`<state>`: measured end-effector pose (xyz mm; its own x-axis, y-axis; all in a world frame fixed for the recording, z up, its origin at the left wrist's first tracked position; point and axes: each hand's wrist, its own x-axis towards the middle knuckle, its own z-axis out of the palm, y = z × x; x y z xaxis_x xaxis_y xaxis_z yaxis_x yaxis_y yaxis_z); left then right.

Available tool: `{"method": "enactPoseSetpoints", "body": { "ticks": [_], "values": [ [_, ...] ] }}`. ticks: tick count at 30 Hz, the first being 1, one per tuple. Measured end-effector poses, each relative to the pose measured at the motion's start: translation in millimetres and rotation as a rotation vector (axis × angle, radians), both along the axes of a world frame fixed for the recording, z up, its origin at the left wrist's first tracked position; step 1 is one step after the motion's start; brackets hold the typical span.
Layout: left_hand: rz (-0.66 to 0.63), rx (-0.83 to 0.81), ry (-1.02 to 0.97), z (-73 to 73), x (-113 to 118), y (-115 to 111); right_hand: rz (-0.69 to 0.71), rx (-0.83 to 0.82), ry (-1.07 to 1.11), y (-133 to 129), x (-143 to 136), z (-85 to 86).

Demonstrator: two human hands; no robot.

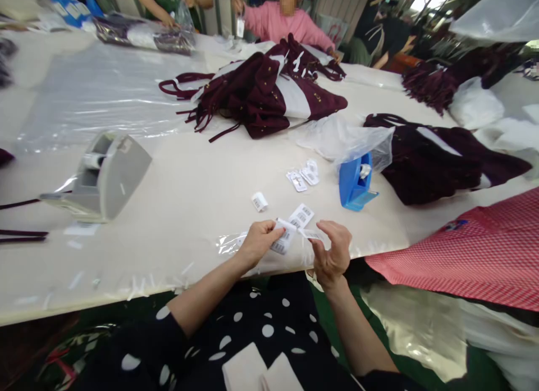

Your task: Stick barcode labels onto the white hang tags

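Near the table's front edge, my left hand (pixel 261 240) pinches a strip of white barcode labels (pixel 284 239) between thumb and fingers. Just to the right, my right hand (pixel 332 248) holds a small white label (pixel 310 234) between its thumb and curled fingers. Behind the strip lies another barcode sheet (pixel 302 216), partly overlapped by it. A small curled label roll (pixel 259 201) sits beyond my left hand. Farther back are small piles of white tags (pixel 304 175), with a blue tape dispenser (pixel 353 183) to their right.
A grey tape dispenser (pixel 107 175) stands at left. Dark maroon garments (pixel 256 93) lie across the middle, with more maroon pieces (pixel 438 155) at right. Clear plastic sheeting (pixel 101 88) covers the back left. Red checked cloth (pixel 471 251) hangs over the right edge. Several people are across the table.
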<state>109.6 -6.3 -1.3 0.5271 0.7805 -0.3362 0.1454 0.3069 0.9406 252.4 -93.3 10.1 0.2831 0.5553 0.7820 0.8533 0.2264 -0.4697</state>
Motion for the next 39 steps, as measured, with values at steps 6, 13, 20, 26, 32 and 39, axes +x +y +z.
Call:
{"method": "enactPoseSetpoints", "body": {
  "ticks": [6,13,20,26,32,39],
  "values": [
    [0.046,0.509,0.135,0.7,28,13,-0.014,0.024,-0.357,-6,17,15.2],
    [-0.231,-0.177,-0.16,39.6,7,-7,0.11,0.03,-0.29,-4,11,12.4],
    [-0.374,-0.364,-0.237,54.7,6,-5,0.209,-0.007,-0.19,-1,-1,-3.5],
    [-0.373,-0.406,-0.202,43.0,9,-8,0.249,-0.045,-0.166,-7,-8,-10.0],
    [-0.032,-0.113,-0.029,40.4,-55,3,0.245,-0.072,-0.103,-13,-13,-12.7],
    [0.818,0.031,0.37,1.0,-210,-40,0.356,-0.135,-0.016,-12,-19,-37.7]
  ]
}}
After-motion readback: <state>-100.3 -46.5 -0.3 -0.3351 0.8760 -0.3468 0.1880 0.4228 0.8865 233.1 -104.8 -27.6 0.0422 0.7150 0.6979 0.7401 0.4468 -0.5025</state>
